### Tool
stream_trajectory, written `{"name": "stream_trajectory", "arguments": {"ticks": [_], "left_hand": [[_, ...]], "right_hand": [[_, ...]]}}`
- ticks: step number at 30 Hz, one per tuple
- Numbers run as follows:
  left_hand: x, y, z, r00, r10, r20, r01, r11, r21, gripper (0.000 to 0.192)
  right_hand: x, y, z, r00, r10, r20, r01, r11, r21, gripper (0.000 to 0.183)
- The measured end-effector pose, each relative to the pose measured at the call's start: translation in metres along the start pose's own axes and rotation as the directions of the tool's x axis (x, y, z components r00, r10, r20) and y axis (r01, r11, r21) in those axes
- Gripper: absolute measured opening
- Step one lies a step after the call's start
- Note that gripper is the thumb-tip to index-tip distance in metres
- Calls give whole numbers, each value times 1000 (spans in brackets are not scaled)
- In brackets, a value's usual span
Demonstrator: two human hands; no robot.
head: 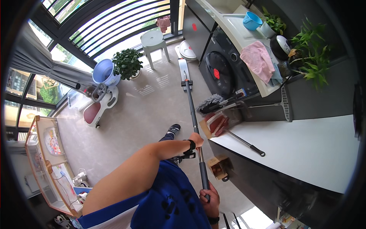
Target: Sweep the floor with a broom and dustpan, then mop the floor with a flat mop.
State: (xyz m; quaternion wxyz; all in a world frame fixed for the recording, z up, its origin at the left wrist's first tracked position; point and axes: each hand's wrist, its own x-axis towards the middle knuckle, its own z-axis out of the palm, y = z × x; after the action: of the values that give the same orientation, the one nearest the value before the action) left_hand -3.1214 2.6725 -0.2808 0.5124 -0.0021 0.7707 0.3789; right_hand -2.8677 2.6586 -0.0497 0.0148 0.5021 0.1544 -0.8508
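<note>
A flat mop (192, 108) with a long grey and metal pole slants down the middle of the view. Its narrow head (184, 69) lies on the tiled floor, beside the washing machine. Around the middle of the pole, my left hand (196, 140) is closed, with a black band on the wrist. My right hand (210, 196) grips the dark handle near the pole's lower end in the view. One foot in a patterned dark sock (173, 129) shows left of the pole; the other is mostly hidden behind my left forearm.
At right stand a black washing machine (218, 73), a white countertop (297, 146) bearing a grey duster (210, 104), and a cardboard box (218, 167) below. Further off are a plastic stool (152, 38), a potted plant (127, 63), a blue tub (103, 71) and a child's ride-on toy (98, 113).
</note>
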Motion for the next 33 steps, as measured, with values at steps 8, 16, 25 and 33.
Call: {"name": "stream_trajectory", "arguments": {"ticks": [8, 16, 25, 33], "left_hand": [[-11, -4, 15, 998, 15, 53, -20, 995, 93, 23], [-40, -21, 49, 966, -108, 236, 63, 980, 189, 19], [-101, -52, 82, 911, -294, 289, 314, 949, -23, 14], [-37, -50, 34, 961, -249, 122, 256, 965, -51, 8]], "right_hand": [[-12, 10, -24, 999, 36, 7, -36, 996, 77, 55], [-62, 18, -48, 995, 2, -96, -3, 1000, -3, 64], [-119, 15, -74, 994, -70, -88, 29, 917, -398, 63], [-44, 27, -51, 1000, 3, -20, -7, 977, -213, 71]]}}
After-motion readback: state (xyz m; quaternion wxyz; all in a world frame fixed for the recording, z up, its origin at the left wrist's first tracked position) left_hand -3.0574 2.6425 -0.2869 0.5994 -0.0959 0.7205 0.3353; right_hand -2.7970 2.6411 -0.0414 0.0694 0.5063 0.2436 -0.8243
